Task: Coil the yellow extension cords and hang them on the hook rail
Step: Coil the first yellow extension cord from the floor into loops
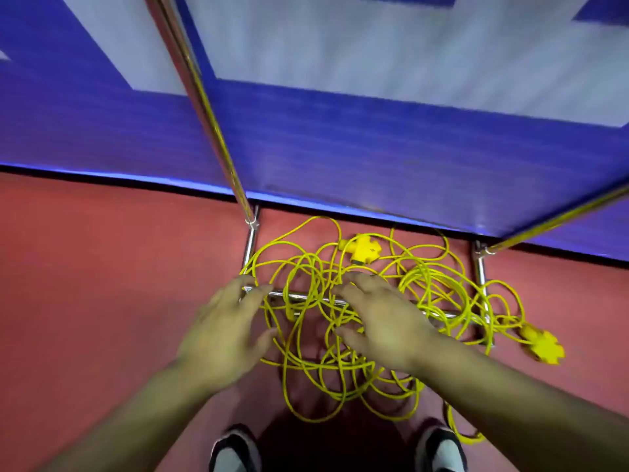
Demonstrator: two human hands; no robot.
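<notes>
A tangle of yellow extension cords [429,284] lies on the red floor, draped over the low chrome base frame [250,245] of a rack. One yellow multi-socket end [365,248] rests at the back of the pile, another socket end [544,345] lies at the right. My left hand [224,332] hovers over the pile's left edge, fingers spread, holding nothing. Over the middle of the tangle my right hand [381,315] is spread too, fingertips at the cords; no cord is gripped. The hook rail is out of view.
Two chrome uprights rise from the frame's corners, the left pole [190,76] and the right pole [558,219]. A blue and white wall panel [374,144] stands right behind. My two shoes [235,451] are at the bottom, close to the cords.
</notes>
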